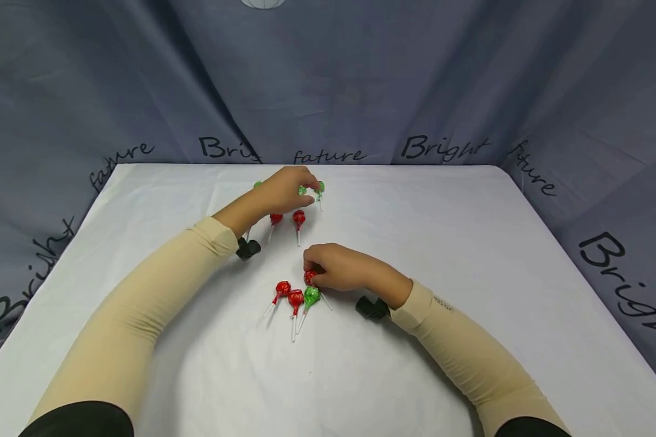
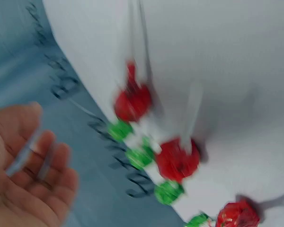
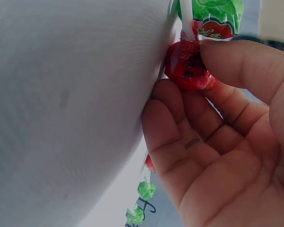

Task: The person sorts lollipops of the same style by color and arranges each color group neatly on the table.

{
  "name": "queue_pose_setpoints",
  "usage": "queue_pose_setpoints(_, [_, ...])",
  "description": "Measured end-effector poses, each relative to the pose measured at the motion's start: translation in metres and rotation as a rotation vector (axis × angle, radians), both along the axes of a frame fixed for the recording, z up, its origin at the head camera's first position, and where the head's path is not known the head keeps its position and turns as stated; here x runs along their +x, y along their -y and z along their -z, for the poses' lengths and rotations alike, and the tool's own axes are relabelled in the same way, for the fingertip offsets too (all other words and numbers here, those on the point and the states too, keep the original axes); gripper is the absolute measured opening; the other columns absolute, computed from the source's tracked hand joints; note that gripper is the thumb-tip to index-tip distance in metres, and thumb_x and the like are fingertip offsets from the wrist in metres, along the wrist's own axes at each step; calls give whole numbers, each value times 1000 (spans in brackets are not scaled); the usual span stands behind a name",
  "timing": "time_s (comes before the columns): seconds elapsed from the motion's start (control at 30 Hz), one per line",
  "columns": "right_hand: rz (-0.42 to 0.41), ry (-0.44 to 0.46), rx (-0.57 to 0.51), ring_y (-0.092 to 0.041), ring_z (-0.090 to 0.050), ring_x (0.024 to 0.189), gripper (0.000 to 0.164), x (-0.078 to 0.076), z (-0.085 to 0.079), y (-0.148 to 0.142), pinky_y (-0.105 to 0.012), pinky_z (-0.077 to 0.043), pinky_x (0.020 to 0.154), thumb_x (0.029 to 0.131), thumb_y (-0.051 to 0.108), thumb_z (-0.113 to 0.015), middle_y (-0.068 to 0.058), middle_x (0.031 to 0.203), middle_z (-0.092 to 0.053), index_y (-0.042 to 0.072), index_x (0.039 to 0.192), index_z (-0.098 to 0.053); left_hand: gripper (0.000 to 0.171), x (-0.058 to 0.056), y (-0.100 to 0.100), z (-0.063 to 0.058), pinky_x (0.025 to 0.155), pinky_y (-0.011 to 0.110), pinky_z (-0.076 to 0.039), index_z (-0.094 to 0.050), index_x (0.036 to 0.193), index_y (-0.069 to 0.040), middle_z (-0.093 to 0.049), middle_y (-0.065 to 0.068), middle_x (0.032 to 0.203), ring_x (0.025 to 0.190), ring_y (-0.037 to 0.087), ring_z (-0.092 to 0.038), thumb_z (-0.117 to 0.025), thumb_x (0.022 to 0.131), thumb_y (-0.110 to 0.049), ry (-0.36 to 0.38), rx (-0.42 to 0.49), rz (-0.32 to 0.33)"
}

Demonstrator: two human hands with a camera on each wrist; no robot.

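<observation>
Near the front of the group, my right hand (image 1: pixel 340 267) pinches the head of a red lollipop (image 3: pixel 191 71) between thumb and fingers, low against the tabletop. Beside it lie a green lollipop (image 1: pixel 311 296) and two more red ones (image 1: pixel 282 289), sticks toward me. My left hand (image 1: pixel 287 189) hovers over the back row, fingers loosely bent and holding nothing in the left wrist view. Close to its fingertips is a green lollipop (image 1: pixel 321 187), and other green ones are partly hidden behind the hand. Two red lollipops (image 1: pixel 299 218) lie just below that hand.
A white cloth (image 1: pixel 459 230) covers the table. Grey-blue fabric with black lettering (image 1: pixel 328 79) hangs behind and along both sides. Black wrist-worn devices (image 1: pixel 248 249) sit under the wrists.
</observation>
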State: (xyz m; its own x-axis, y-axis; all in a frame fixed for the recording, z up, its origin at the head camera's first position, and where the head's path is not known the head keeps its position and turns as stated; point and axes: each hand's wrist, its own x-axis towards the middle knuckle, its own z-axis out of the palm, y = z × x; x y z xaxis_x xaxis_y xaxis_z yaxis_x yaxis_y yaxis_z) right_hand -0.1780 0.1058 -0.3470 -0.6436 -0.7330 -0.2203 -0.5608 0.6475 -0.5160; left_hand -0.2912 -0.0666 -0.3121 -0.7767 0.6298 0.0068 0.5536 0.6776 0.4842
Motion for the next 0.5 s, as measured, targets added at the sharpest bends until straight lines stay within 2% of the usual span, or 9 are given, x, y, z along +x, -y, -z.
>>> queue_pose_setpoints(0.17, [-2,-9,-14,-14,-50,79,9,-1,2,0,-27,-43,71,92,8,-68,1,83,-53,11,92,-60,23,38,15,6,94,41,-47,-71,114,-2,-66,12,113,107,27,-60,-69,92,-9,-20,11,15])
queue_pose_setpoints(0.3, [-8,-8,-27,-14,-50,78,9,-1,2,1,-27,-43,71,92,8,-68,1,83,-54,11,92,-60,22,67,32,11,89,40,-50,-71,111,-2,-68,10,109,103,26,-63,-71,90,-9,22,27,13])
queue_pose_setpoints(0.4, [-9,-3,-33,-14,-50,78,8,-1,2,1,-27,-43,70,92,7,-68,1,82,-54,10,92,-61,22,84,43,13,86,40,-51,-72,110,-2,-69,9,109,102,26,-63,-72,89,-9,54,22,29])
queue_pose_setpoints(0.5, [-7,0,-40,-14,-49,77,8,-1,0,1,-27,-42,70,92,6,-67,0,82,-54,10,92,-60,21,95,51,16,85,39,-52,-72,109,-4,-68,6,108,100,24,-63,-72,89,-9,82,11,57])
